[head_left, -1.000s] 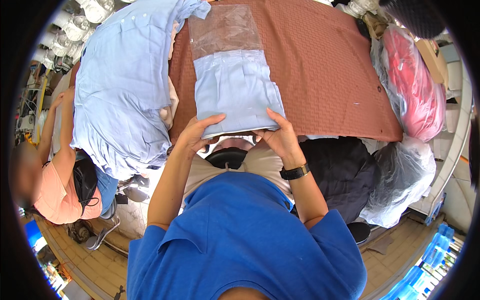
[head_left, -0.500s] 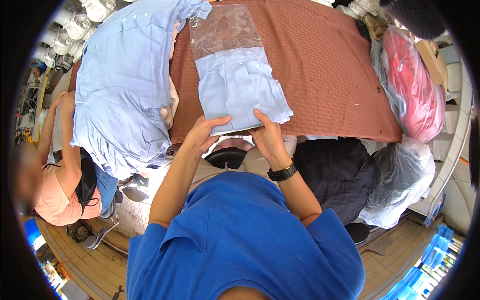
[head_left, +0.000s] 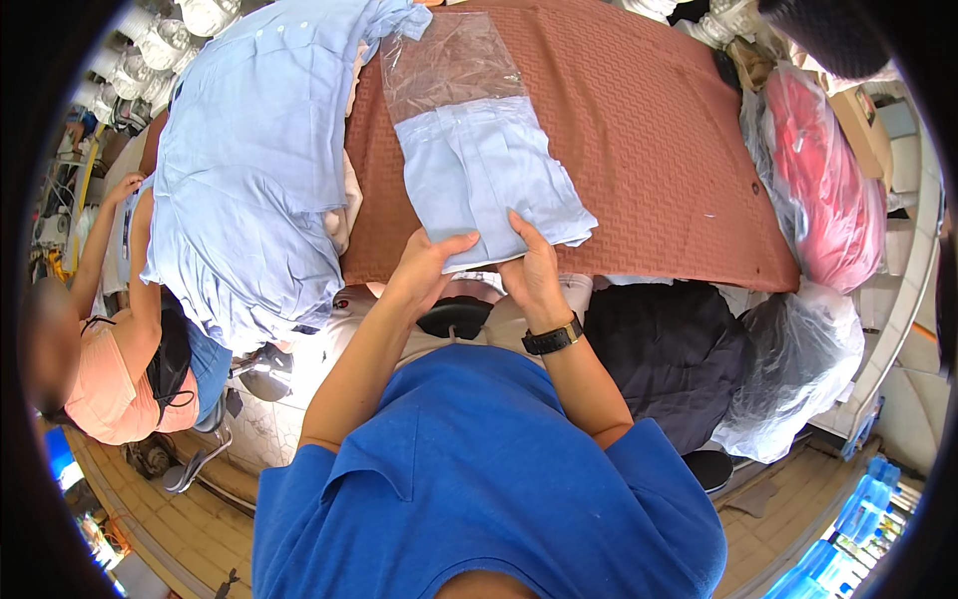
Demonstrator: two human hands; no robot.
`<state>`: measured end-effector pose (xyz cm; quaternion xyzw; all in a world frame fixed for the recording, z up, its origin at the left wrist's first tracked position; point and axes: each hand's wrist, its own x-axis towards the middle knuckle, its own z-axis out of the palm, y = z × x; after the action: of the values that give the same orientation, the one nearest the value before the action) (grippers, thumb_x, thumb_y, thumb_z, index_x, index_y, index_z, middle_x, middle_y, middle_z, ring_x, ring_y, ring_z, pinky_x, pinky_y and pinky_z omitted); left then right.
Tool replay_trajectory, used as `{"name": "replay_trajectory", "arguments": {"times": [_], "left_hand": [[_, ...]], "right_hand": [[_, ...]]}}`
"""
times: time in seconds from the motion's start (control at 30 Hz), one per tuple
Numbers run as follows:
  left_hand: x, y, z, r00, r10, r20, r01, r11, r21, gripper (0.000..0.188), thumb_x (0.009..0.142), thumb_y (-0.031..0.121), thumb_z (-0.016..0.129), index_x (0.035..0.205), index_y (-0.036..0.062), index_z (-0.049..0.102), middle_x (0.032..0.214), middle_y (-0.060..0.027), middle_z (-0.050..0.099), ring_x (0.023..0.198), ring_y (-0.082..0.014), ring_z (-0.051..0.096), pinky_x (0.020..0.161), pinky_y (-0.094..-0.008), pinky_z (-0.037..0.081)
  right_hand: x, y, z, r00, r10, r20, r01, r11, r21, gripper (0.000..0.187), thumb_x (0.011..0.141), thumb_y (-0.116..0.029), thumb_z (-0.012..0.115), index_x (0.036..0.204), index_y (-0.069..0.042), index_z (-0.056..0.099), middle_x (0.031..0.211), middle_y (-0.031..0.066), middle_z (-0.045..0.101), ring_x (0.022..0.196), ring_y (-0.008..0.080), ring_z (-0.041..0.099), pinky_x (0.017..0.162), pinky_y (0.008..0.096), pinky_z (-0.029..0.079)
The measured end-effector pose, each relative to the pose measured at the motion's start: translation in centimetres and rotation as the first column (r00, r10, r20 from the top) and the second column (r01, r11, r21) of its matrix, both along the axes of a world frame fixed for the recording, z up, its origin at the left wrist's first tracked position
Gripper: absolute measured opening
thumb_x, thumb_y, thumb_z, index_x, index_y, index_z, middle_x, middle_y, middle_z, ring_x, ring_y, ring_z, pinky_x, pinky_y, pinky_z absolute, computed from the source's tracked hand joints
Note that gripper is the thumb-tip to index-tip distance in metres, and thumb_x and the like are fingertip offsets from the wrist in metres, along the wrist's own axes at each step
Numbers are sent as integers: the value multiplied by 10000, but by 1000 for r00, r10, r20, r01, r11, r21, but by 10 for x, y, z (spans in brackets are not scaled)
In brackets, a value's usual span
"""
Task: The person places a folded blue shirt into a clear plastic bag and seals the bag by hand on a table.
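Note:
A folded light blue shirt (head_left: 489,180) lies on the brown tabletop, its near edge reaching the table's edge. Past its far end stretches a clear plastic bag (head_left: 454,65), flat and wrinkled. How far the film runs over the shirt is hard to make out. My left hand (head_left: 426,266) grips the shirt's near left corner, thumb on top and fingers underneath. With its thumb pointing up over the cloth, my right hand (head_left: 535,268) holds the near edge farther right. A dark watch is on my right wrist.
Light blue shirts (head_left: 249,170) are piled on the left, hanging over the table edge. Brown textured cloth (head_left: 649,150) covers the table. Bagged red goods (head_left: 823,180) stand at right, with a black bundle (head_left: 669,359) below. Another person (head_left: 110,359) sits far left.
Both my hands and the shirt's near end have shifted slightly to the right, tilting the shirt a little more. At far left, the other person's hands have moved apart.

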<state>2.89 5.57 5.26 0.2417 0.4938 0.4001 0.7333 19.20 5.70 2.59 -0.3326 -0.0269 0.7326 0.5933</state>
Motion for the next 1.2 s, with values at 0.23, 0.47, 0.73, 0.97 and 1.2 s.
{"name": "replay_trajectory", "arguments": {"times": [0.23, 0.47, 0.73, 0.97, 1.2], "left_hand": [[-26, 27, 39, 278, 325, -904, 504, 752, 425, 804, 1005, 549, 567, 1468, -80, 376, 1524, -258, 399, 1423, -387, 383, 1179, -470, 315], [27, 71, 32, 973, 36, 230, -155, 837, 525, 648, 1076, 491, 439, 1562, 77, 333, 1540, -152, 445, 1443, -264, 408, 1197, -426, 341], [21, 80, -19, 905, 228, 359, -364, 852, 377, 593, 1090, 446, 418, 1538, 64, 353, 1524, -152, 459, 1410, -280, 453, 1179, -452, 389], [4, 64, -38, 993, 99, 67, -114, 947, 299, 588, 1090, 444, 417, 1532, 61, 357, 1525, -158, 454, 1407, -293, 456, 1177, -471, 392], [-47, -10, -68, 881, 242, 406, -307, 946, 102, 602, 1091, 442, 420, 1533, 44, 330, 1532, -180, 430, 1374, -345, 486, 1143, -511, 427]], "right_hand": [[7, 4, 18, 878, -84, 471, -5, 983, 185, 530, 973, -69, 617, 1451, 30, 410, 1338, 157, 580, 1180, 295, 614, 1025, 428, 492], [-10, 21, 118, -50, -440, 897, -594, 735, 327, 573, 826, 32, 622, 1382, 83, 492, 1274, 367, 577, 1112, 464, 634, 903, 489, 549], [-65, 10, 69, -591, -515, 621, -610, 789, 74, 779, 820, -136, 708, 1524, -38, 390, 1477, 393, 394, 1217, 605, 490, 955, 633, 479], [-52, -16, 36, -380, -457, 805, -694, 716, 79, 795, 857, -237, 676, 1536, -11, 332, 1554, 368, 307, 1311, 605, 378, 1080, 671, 326], [-36, -12, 37, -252, -391, 885, -760, 646, 69, 709, 900, -206, 620, 1526, -28, 341, 1581, 287, 343, 1322, 570, 373, 1105, 616, 323]]}}
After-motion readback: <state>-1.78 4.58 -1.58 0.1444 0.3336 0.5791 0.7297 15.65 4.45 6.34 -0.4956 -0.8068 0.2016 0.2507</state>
